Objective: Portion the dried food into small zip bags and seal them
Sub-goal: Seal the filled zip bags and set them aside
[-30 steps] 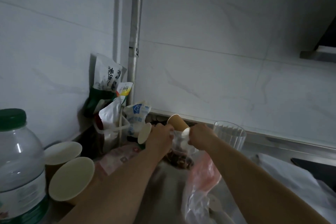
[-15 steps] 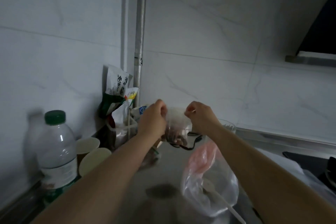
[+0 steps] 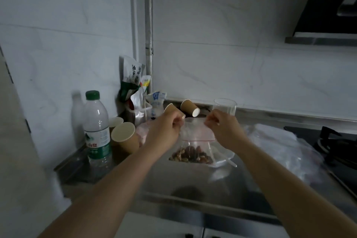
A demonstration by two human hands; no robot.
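Observation:
A small clear zip bag (image 3: 195,141) with a red seal line hangs above the steel counter (image 3: 183,179), with brown dried food (image 3: 191,156) gathered in its bottom. My left hand (image 3: 166,129) pinches the bag's top left corner. My right hand (image 3: 224,127) pinches the top right corner. The bag's mouth is stretched flat between the two hands. A larger clear plastic bag (image 3: 222,157) lies on the counter behind and below it, with a white utensil handle (image 3: 229,162) sticking out.
A green-capped water bottle (image 3: 97,131) and upright paper cups (image 3: 123,137) stand at the left. Two tipped paper cups (image 3: 190,107), a clear glass (image 3: 226,105) and food packets (image 3: 133,83) line the back wall. Crumpled plastic (image 3: 280,145) and a gas hob (image 3: 332,147) are to the right.
The view has pulled back and tilted down. My hands have drawn apart along the bag's top, and the bag now hangs lower, spread wide and flat.

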